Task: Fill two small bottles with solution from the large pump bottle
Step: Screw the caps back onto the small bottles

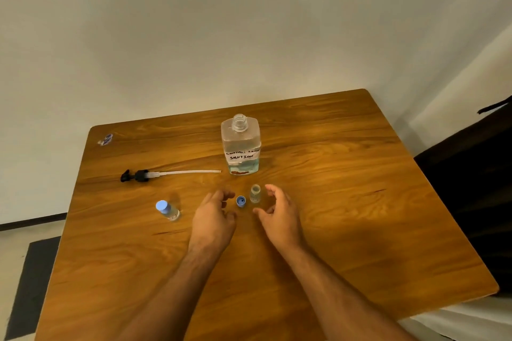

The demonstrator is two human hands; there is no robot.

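Observation:
The large clear bottle [240, 144] stands uncapped at the table's middle back, with pale blue liquid and a handwritten label. Its black pump with a white tube [155, 174] lies flat to the left. A small open bottle [255, 193] stands in front of the large one, its blue cap [240, 201] lying beside it on the left. Another small bottle [167, 210], capped in blue, stands further left. My left hand [214, 216] hovers just left of the loose cap, fingers relaxed and empty. My right hand [278, 212] is curved loosely right of the open small bottle, holding nothing.
The wooden table [360, 202] stands against a pale wall. A small crumpled wrapper [105, 139] lies at its back left corner. Something dark [476, 188] stands off the right edge, and a dark mat [30, 285] lies on the floor at left.

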